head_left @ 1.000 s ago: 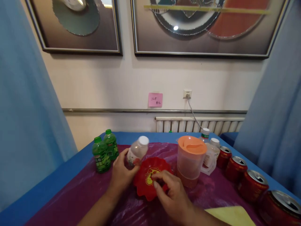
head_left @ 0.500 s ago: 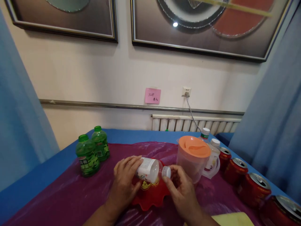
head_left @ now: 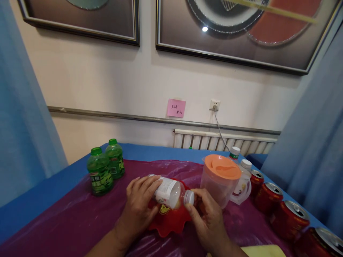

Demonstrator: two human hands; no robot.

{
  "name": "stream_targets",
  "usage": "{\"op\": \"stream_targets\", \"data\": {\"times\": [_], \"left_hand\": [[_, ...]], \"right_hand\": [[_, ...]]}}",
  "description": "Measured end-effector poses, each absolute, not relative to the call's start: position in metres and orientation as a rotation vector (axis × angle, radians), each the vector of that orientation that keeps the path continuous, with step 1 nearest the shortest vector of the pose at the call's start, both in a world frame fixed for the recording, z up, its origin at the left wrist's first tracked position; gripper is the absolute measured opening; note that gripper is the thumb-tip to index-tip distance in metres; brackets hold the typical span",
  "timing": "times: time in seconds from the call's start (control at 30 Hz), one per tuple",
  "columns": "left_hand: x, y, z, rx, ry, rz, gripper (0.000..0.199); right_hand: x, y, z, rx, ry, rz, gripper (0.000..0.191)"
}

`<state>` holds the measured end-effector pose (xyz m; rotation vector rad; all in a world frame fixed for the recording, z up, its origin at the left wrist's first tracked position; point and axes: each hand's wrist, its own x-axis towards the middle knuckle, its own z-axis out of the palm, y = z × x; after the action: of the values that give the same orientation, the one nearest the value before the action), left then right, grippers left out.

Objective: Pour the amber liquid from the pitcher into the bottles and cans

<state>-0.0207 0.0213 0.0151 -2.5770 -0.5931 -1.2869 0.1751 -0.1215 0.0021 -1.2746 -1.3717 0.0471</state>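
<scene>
A clear plastic bottle (head_left: 168, 192) with a white label lies tilted on its side between my hands, its white cap (head_left: 189, 197) towards the right. My left hand (head_left: 142, 200) is wrapped round the labelled body. The thumb and fingers of my right hand (head_left: 207, 212) pinch the cap at the bottle's neck. Below the bottle is a red wavy-edged tray (head_left: 168, 225) with a gold pattern, partly hidden by the bottle and my left hand. To the right of my right hand stands a clear pitcher (head_left: 214, 189) with an orange lid (head_left: 222, 166).
Two green bottles (head_left: 99, 173) stand at the left. Behind the pitcher are more white-capped bottles (head_left: 243, 175). Several red cans (head_left: 289, 218) line the right edge. A yellow board (head_left: 264, 251) lies at the bottom right. Purple sheeting (head_left: 99, 221) covers the blue table (head_left: 144, 150).
The view has shifted slightly. My hands keep the same hold on the bottle and its cap, with the bottle almost unmoved over the red tray.
</scene>
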Motion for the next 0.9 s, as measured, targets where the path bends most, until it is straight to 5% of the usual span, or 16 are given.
{"op": "stream_targets", "data": {"times": [0.3,0.7,0.9], "left_hand": [[-0.022,0.019,0.016,-2.602,-0.629,-1.313,0.053],[-0.025,0.022,0.009,-2.667,-0.643,-1.204,0.062],[-0.023,0.019,0.010,-2.655,-0.654,-1.244,0.060]], "right_hand": [[0.176,-0.126,0.011,-1.281,-1.461,-0.093,0.016],[0.182,-0.129,0.000,-1.330,-1.511,-0.270,0.061],[0.183,-0.127,0.003,-1.373,-1.484,-0.153,0.029]]}}
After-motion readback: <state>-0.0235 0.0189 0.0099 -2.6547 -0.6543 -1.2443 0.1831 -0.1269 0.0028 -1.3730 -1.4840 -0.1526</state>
